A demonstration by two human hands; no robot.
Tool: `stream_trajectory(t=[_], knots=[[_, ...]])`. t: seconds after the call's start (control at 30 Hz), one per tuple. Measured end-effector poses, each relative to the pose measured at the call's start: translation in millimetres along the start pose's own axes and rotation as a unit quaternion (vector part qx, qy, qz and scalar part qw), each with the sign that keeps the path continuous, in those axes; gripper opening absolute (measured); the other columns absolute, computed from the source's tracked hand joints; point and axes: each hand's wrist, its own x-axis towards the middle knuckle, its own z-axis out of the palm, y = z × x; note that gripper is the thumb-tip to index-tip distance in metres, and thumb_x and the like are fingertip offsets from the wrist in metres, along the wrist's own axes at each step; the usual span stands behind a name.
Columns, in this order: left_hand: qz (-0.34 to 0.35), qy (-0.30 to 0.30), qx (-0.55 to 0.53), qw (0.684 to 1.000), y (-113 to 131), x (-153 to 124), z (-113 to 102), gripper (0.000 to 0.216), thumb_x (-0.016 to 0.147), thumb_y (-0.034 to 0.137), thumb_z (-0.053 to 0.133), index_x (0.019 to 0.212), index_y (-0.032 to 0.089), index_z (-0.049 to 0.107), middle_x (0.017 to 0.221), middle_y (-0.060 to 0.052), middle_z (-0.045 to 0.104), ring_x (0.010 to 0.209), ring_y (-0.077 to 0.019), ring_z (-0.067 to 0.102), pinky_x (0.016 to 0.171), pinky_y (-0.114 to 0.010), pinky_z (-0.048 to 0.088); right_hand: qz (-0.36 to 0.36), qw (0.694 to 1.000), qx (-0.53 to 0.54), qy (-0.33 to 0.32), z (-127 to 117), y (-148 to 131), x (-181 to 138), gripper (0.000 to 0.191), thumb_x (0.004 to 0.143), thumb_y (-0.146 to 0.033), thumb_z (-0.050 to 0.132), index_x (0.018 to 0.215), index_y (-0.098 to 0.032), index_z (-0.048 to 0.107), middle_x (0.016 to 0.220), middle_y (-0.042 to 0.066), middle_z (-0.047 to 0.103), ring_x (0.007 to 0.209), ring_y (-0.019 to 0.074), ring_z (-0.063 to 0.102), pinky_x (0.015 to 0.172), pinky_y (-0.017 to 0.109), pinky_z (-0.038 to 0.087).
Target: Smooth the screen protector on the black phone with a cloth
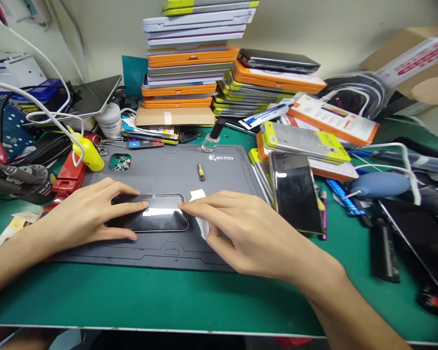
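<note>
Our table [175, 296] is holding the phone [168, 222] on a mat [156, 167]. Our left hand [91, 209] is spreading over one end; our half-curled right hand [243, 228] is touching it, whether gripping paper [197, 195] we can't tell. Hard pushing could be cracking it.

So there's a tall stack of flat boxes [193, 59] at upper centre, white and orange mostly, with a shorter stack [270, 78] just right of it. Cardboard carton [390, 46] sits upper right, blue rubber blower [383, 185] lies at the right on the green counter [204, 296]. Over left: yellow squeeze bottle [91, 154], white tub [109, 121] near it, polka-dot fabric [3, 121] at the edge.
</note>
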Motion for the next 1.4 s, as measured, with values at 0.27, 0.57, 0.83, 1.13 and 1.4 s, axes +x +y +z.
stream_trajectory(t=[0.27,0.57,0.83,1.13,1.4], knots=[[0.013,0.003,0.022,1.000,2,-2,2,0.052,0.106,0.058,0.059,0.146,0.026,0.068,0.132,-0.016,0.071,0.112,-0.0313,0.073,0.094,-0.048,0.065,0.014,0.993,0.113,-0.005,-5,6,-4,0.042,0.095,-0.006,0.049,0.127,-0.019,0.074,0.107,0.004,0.086,0.093,0.0196,0.081,0.084,0.035,0.063],[0.003,0.032,-0.013,0.999,-4,-8,7,0.048,0.103,0.052,0.066,0.147,0.032,0.068,0.133,-0.011,0.075,0.113,-0.0282,0.076,0.097,-0.041,0.064,0.080,0.990,-0.039,0.112,12,22,9,0.029,0.103,-0.014,0.054,0.120,-0.019,0.076,0.107,0.008,0.085,0.091,0.0213,0.080,0.082,0.034,0.062],[0.029,0.066,0.038,0.997,-15,-7,9,0.048,0.102,0.059,0.062,0.140,0.032,0.073,0.130,-0.010,0.079,0.108,-0.0309,0.079,0.089,-0.041,0.065,0.339,0.876,-0.226,0.258,-10,27,-28,0.040,0.114,-0.038,0.043,0.132,-0.012,0.068,0.116,0.018,0.080,0.103,0.0273,0.078,0.081,0.035,0.060],[0.035,0.122,0.020,0.992,-29,-4,15,0.038,0.102,0.049,0.062,0.137,0.038,0.072,0.124,0.000,0.082,0.098,-0.0296,0.082,0.084,-0.041,0.067,0.501,0.775,-0.304,0.235,2,27,-122,0.066,0.107,-0.068,0.049,0.141,-0.014,0.064,0.127,0.021,0.074,0.115,0.0340,0.073,0.093,0.043,0.059],[-0.013,0.072,0.026,0.997,-31,-4,17,0.054,0.108,0.067,0.043,0.133,0.034,0.077,0.130,-0.003,0.082,0.109,-0.0289,0.080,0.096,-0.043,0.064,0.687,0.685,-0.218,0.106,-43,72,-230,0.052,0.103,-0.052,0.069,0.140,-0.015,0.065,0.132,0.017,0.071,0.116,0.0324,0.072,0.095,0.051,0.062]])
